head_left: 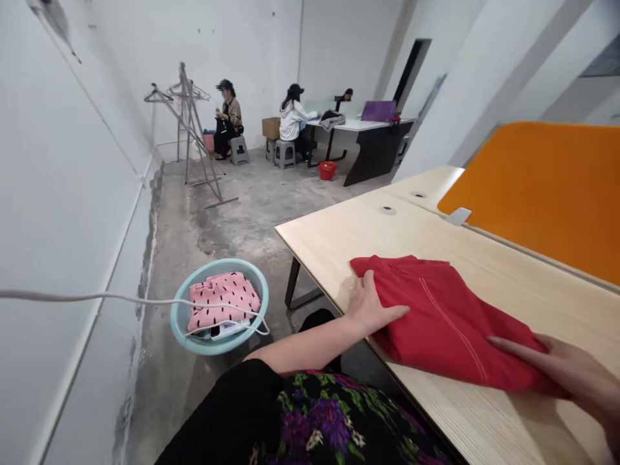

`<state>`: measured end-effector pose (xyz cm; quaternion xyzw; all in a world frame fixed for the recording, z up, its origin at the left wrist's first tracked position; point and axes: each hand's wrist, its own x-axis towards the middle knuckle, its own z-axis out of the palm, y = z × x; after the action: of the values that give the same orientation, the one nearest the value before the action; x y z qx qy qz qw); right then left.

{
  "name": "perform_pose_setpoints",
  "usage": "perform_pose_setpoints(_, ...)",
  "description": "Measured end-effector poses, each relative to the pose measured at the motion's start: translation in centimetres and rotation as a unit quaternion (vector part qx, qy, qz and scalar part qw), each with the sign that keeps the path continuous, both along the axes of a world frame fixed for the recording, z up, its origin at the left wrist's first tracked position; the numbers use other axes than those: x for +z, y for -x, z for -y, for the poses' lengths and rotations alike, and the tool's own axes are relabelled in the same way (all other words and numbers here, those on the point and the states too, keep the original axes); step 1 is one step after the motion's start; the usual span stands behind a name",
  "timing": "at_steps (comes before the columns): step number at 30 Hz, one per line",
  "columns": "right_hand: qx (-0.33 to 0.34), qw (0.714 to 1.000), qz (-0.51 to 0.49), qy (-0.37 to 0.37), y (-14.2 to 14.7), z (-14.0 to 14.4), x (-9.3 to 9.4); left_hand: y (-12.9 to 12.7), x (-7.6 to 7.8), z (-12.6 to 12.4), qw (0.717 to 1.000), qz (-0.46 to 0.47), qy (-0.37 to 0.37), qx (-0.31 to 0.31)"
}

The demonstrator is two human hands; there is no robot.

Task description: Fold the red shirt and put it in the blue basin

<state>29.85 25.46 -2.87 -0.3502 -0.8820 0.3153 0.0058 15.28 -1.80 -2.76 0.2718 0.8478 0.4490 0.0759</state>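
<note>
A folded red garment (445, 320) lies flat on the pale wooden desk (508, 413), close to the desk's near edge and toward its near left corner, with a thin white seam line running along its upper face. The left hand (371, 307) rests palm-down at the garment's left end, fingers (392, 314) spread and released, pressing on the cloth rather than gripping it. The right hand (576, 374) lies flat over the garment's right end, its fingers (513, 343) extended and released along the fabric. Both forearms come in from the near edge, above a dark floral-print garment (329, 416) worn by the person. An orange partition panel (547, 190) stands along the desk's far edge, and two round cable grommets (387, 210) sit near the far left corner. On the concrete floor (223, 206) beyond the desk's left edge stands a light-blue basin (183, 316) holding a pink garment with dark dashes (223, 297); a white cable (97, 298) runs from the left wall across the basin. Farther off stand a metal clothes rack with hangers (191, 123), a small red bucket (328, 170), and two seated persons (290, 119) on stools near a second, white-topped desk (358, 126).
</note>
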Motion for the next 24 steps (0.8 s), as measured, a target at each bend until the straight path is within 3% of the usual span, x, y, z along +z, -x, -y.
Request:
perform_pose_setpoints(3,-0.1,0.978,-0.067,0.168,1.0,4.3,-0.2,1.3,-0.5,1.6,0.994,0.057,-0.089,0.001)
perform_pose_setpoints(7,-0.014,0.963,-0.179,0.202,5.7,10.2,-0.5,5.0,-1.0,7.2,0.985,0.009,-0.172,-0.005)
perform_pose_setpoints(13,0.162,0.919,-0.291,0.211,17.0,21.0,-0.4,11.1,-2.0,20.2,0.976,-0.072,-0.158,0.129)
perform_pose_setpoints(15,0.215,0.904,-0.279,0.243,20.5,25.1,-0.3,12.1,-2.3,24.7,0.96,-0.116,-0.16,0.198)
perform_pose_setpoints(19,0.275,0.894,-0.245,0.255,25.6,32.7,-1.4,12.7,-2.3,33.2,0.944,-0.14,-0.139,0.264)
perform_pose_setpoints(22,0.316,0.891,-0.214,0.246,27.8,37.3,-3.5,13.0,-2.3,37.9,0.937,-0.162,-0.063,0.304)
perform_pose_setpoints(24,0.348,0.889,-0.183,0.234,28.6,39.2,-5.2,13.3,-2.9,39.8,0.932,-0.165,0.033,0.322)
